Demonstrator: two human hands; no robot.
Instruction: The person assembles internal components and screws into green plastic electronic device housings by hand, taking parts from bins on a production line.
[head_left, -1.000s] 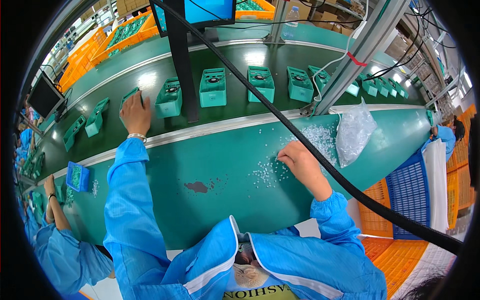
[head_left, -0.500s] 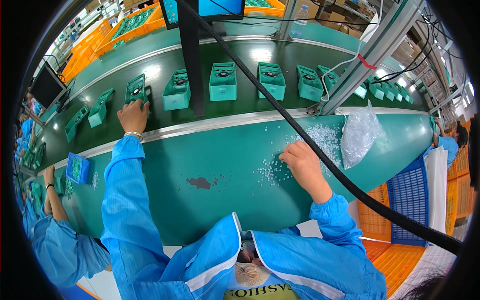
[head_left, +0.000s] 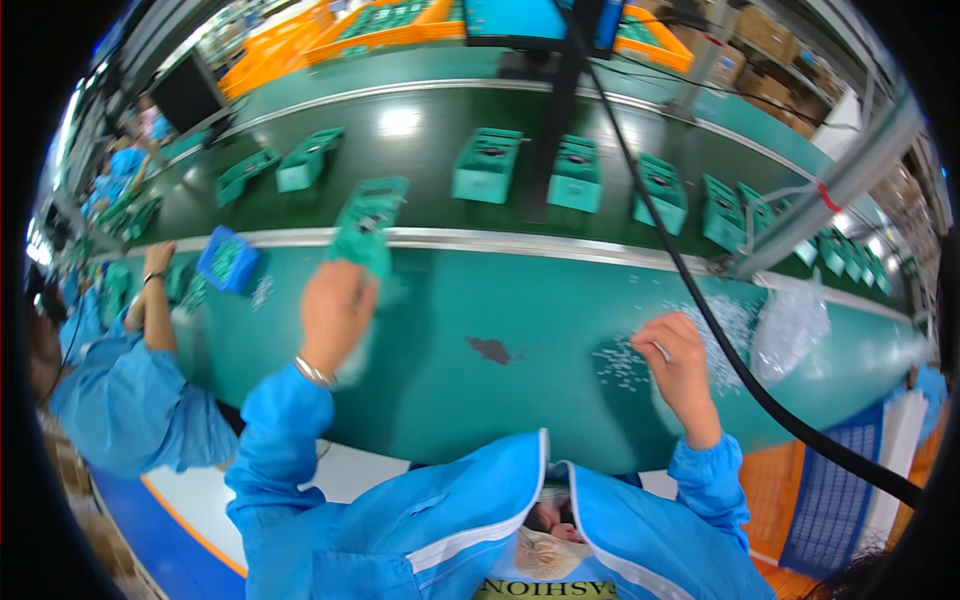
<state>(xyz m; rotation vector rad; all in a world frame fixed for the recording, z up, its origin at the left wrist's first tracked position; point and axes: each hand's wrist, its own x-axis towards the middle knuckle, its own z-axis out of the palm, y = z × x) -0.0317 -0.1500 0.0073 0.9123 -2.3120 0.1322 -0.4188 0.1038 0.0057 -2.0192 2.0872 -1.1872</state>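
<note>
My left hand is closed on the near end of a green plastic housing, which is tilted over the metal rail at the belt's near edge; motion blurs both. My right hand is pinched just above the teal table, beside a scatter of small whitish clear pieces. Whatever its fingertips hold is too small to make out. More green housings, such as one with a dark round part inside, stand in a row on the dark green belt.
A clear plastic bag lies right of the scattered pieces. A black cable crosses in front. A monitor on a dark post stands beyond the belt. At left, a co-worker's arm rests near a blue bin of green parts.
My left hand has pulled the housing off its spot on the belt, toward me. My right hand stays by the small pieces, now pinched. The view has swung left.
</note>
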